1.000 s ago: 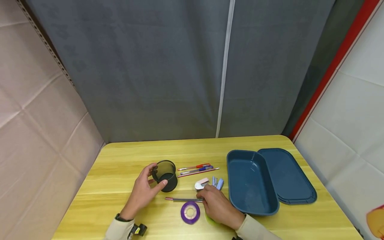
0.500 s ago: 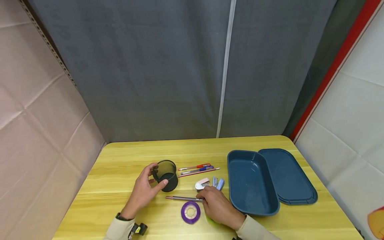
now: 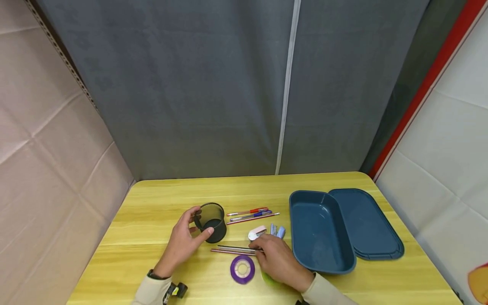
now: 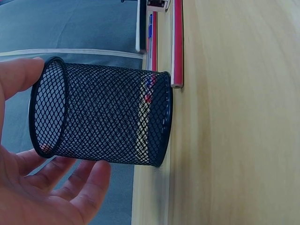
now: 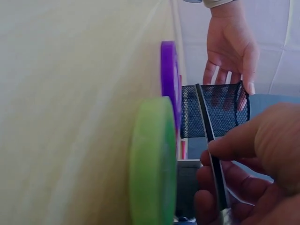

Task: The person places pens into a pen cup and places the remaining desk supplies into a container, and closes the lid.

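Observation:
My left hand (image 3: 181, 243) holds a black mesh pen cup (image 3: 217, 235) upright on the table, thumb at the rim and fingers along its side in the left wrist view. With thumb and fingers, my right hand (image 3: 280, 260) pinches a black pencil (image 5: 210, 126); a silvery band shows at its near end. That pencil's far end is raised off the table and points toward the cup. Just under it lies a red pencil (image 4: 177, 47), partly hidden by the right hand in the head view. A purple tape roll (image 3: 233, 271) and a green tape roll (image 5: 150, 159) lie nearest the right hand.
Behind lie a red pen (image 3: 248, 211), a blue pen (image 3: 250, 216) and another pencil (image 3: 253, 219). A white-and-pink stapler (image 3: 256, 233) and small light-blue items (image 3: 281, 232) sit beyond the right hand. A dark blue box (image 3: 320, 228) and its lid (image 3: 370, 224) stand to the right.
The black pencil, earlier lying against the red one, has come up and apart from it in my right hand. My left hand and the cup have stayed in place.

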Tool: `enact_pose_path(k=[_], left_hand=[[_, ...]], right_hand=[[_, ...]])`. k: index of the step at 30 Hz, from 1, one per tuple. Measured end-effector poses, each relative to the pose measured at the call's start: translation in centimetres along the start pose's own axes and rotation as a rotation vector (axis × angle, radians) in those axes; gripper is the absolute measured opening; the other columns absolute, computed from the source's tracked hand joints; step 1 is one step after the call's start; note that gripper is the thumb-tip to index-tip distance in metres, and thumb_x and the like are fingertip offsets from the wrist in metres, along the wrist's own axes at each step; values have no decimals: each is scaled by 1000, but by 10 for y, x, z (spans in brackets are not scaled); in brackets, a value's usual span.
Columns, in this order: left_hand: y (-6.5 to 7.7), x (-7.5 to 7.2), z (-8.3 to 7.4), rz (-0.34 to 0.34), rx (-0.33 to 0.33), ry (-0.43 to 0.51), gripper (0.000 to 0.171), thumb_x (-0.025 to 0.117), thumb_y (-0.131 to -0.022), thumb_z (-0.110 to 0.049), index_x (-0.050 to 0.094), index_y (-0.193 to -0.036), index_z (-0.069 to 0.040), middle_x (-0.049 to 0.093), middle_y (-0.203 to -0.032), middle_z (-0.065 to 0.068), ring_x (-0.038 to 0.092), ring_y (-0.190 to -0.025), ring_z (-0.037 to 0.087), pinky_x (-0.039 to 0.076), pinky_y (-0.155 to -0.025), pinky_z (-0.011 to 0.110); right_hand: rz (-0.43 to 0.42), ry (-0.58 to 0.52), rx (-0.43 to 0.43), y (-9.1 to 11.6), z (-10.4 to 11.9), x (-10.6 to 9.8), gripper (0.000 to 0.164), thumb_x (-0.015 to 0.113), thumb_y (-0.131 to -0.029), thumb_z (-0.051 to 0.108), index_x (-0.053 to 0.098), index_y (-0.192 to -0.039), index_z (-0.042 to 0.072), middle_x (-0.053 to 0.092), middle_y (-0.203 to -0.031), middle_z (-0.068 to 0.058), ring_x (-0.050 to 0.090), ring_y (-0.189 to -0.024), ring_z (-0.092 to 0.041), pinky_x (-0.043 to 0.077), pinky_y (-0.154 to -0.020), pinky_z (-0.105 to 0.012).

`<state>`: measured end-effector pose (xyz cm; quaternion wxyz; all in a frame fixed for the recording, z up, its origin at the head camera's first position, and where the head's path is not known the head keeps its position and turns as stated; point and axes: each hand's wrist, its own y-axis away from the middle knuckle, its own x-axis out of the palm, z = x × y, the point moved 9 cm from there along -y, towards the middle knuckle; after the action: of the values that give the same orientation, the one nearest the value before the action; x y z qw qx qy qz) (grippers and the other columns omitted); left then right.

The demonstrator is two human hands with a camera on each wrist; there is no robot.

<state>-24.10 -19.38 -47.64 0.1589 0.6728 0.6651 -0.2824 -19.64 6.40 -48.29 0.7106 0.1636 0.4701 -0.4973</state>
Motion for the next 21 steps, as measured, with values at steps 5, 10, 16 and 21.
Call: enact_pose_path(k=[5, 10, 16, 21], left_hand=[[-1, 0, 1, -1, -10, 17, 84, 84, -90, -44, 43, -157, -14, 51, -156, 16, 57, -135, 40, 57, -104, 54], [-1, 1, 2, -1, -13, 16, 84, 85, -89, -45, 44, -157, -15, 52, -154, 17, 58, -135, 40, 58, -104, 53], [-1, 1, 2, -1, -16, 15, 85, 85, -89, -44, 44, -157, -14, 52, -155, 16, 58, -135, 40, 58, -104, 52], [-1, 1, 2, 0, -20, 24, 86, 86, -89, -43, 44, -157, -13, 51, -155, 16, 57, -135, 41, 57, -104, 53]], right_hand=[[-39, -58, 19, -1, 1, -9, 15, 80, -93, 10, 81, -105, 20, 77, -106, 8, 73, -101, -12, 61, -89, -36], [-78, -137, 22, -2, 3, -21, 18, 79, -91, 4, 81, -103, 17, 78, -105, 7, 73, -98, -9, 61, -85, -30], [-133, -211, 24, -4, 1, -38, 24, 77, -86, -1, 80, -101, 18, 76, -99, 8, 67, -86, -1, 58, -76, -22], [-157, -253, 22, -6, 0, -48, 23, 78, -85, -1, 80, -99, 17, 76, -96, 9, 64, -81, 1, 58, -71, -21]])
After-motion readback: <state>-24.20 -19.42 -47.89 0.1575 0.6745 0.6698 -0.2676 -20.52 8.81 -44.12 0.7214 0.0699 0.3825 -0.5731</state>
